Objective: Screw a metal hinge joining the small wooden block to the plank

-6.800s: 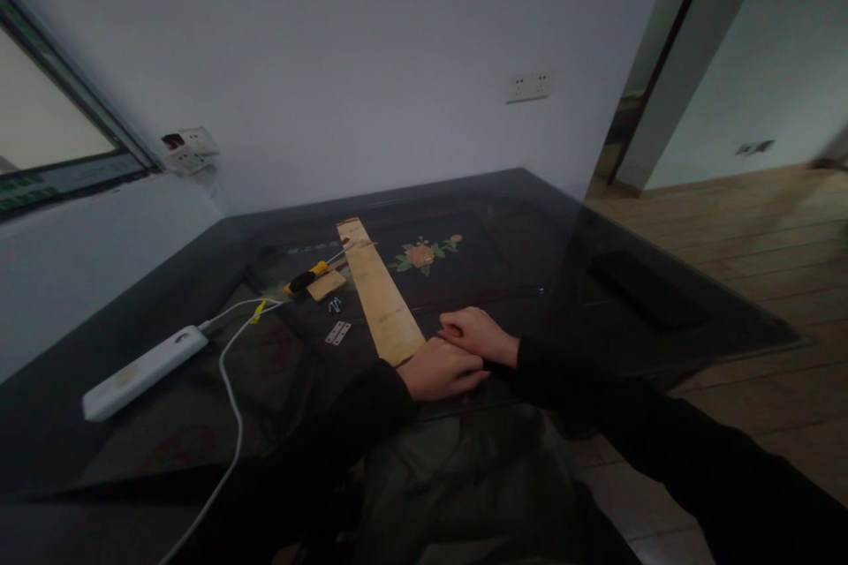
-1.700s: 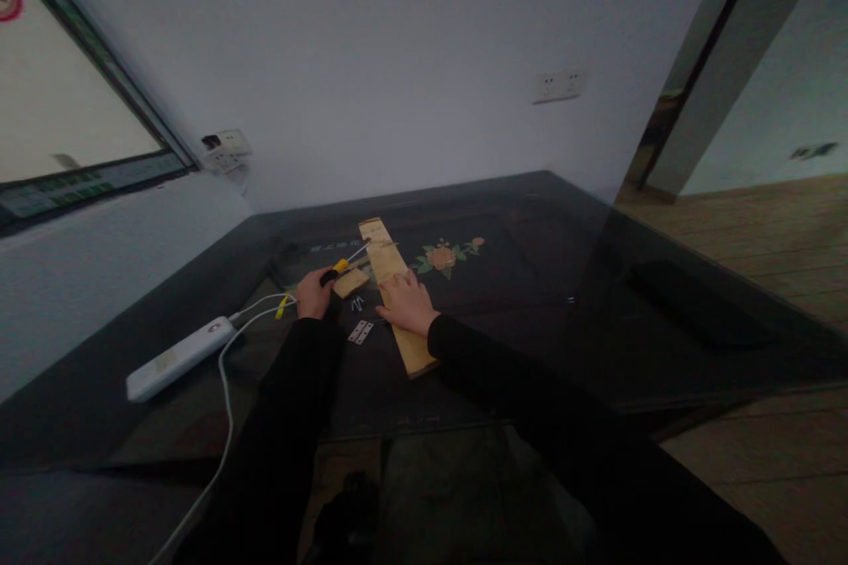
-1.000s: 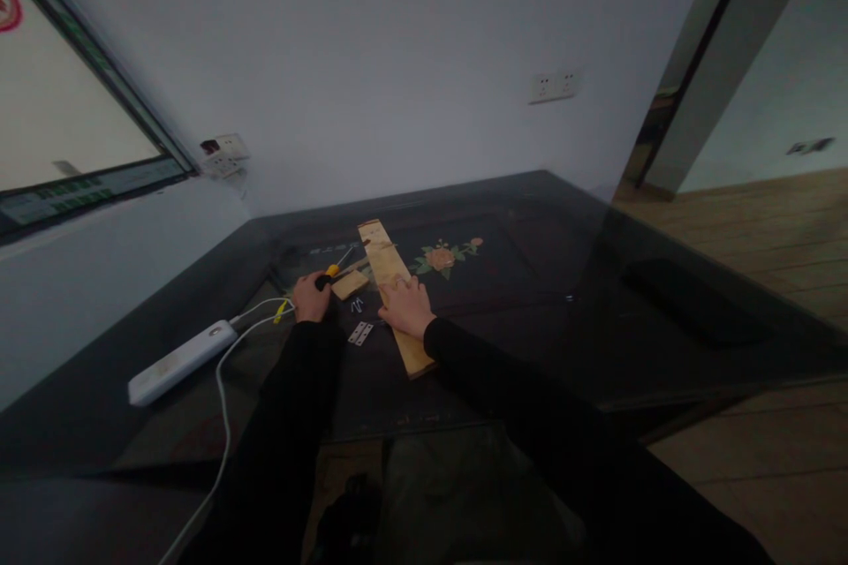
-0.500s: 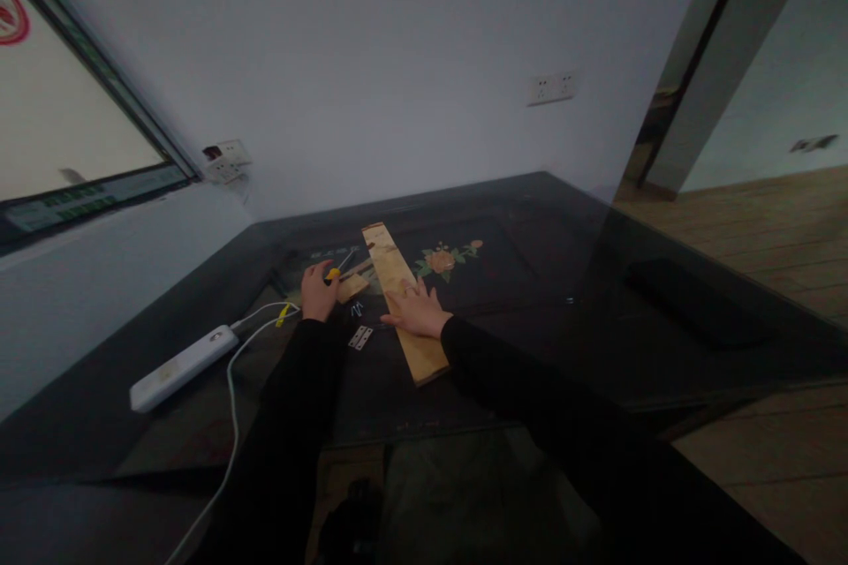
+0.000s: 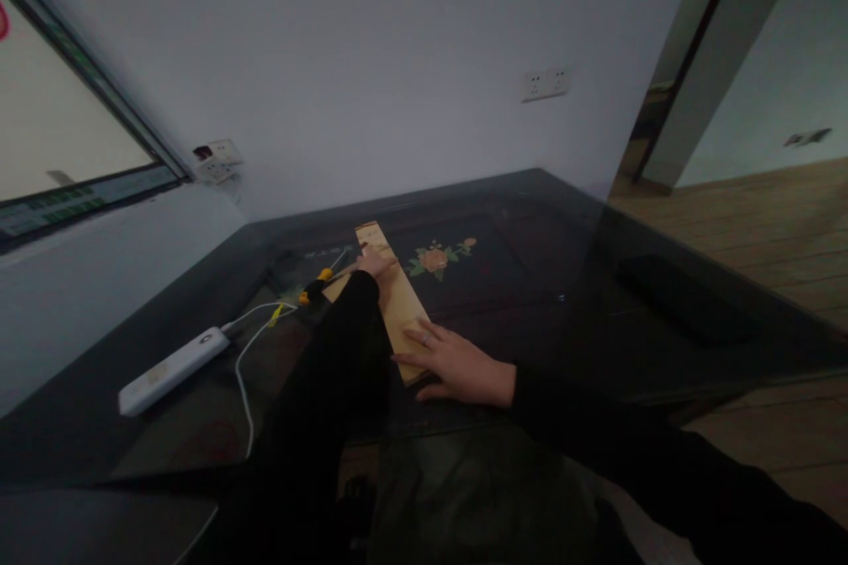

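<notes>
A long light wooden plank [image 5: 397, 300] lies on the dark glass-topped table [image 5: 530, 300], pointing away from me. My right hand [image 5: 457, 365] lies flat on its near end, fingers spread. My left hand [image 5: 376, 265] reaches across to the plank's far part and rests on it; its fingers are too dim to read. A screwdriver with a yellow-and-black handle [image 5: 318, 280] lies just left of the plank, with no hand on it.
A white power bank [image 5: 173, 358] with a white cable [image 5: 255, 327] lies at the left. A flower motif [image 5: 435, 258] shows under the glass. Wall sockets [image 5: 547, 84] are behind; a window is at left, a wooden floor at right.
My left hand left the screwdriver and moved right onto the plank's far part. My right hand slid back toward me to the plank's near end.
</notes>
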Demonstrator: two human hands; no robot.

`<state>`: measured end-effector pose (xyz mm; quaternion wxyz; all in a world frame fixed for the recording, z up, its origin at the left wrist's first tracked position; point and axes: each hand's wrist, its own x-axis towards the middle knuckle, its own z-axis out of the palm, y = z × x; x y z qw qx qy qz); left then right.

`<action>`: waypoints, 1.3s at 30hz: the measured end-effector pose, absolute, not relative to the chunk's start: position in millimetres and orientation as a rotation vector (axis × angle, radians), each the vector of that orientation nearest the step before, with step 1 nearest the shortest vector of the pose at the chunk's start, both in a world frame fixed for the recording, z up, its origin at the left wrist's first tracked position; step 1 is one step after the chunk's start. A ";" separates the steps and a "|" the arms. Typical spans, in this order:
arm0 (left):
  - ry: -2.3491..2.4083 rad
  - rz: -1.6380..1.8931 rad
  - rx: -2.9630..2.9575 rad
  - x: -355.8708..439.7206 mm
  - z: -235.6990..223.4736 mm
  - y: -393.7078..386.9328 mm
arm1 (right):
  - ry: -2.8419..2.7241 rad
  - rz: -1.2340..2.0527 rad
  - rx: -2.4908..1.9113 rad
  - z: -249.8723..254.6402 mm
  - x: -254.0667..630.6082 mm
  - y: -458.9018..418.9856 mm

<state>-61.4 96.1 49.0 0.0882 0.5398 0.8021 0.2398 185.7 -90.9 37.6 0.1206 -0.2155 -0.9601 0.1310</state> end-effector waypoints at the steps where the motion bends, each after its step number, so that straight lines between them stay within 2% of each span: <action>1: 2.406 0.686 1.575 -52.4 45.4 98.7 | -2.795 0.353 -0.632 36.4 184.4 -90.1; 8: 2.508 0.726 1.426 -23.9 32.2 98.7 | -2.798 0.134 -0.634 33.8 178.6 -83.8; 15: 2.442 0.740 1.480 -1.0 48.1 101.5 | -2.765 0.011 -0.687 32.0 191.3 -95.3; 21: 2.349 0.719 1.549 60.0 59.1 103.9 | -2.672 -0.006 -0.800 23.8 231.4 -106.5; 29: 2.211 0.623 1.728 132.6 49.3 105.1 | -2.579 -0.021 -0.964 13.2 274.2 -120.2; 39: 2.217 0.572 1.879 162.1 43.5 101.1 | -2.518 0.055 -1.061 13.1 286.5 -126.4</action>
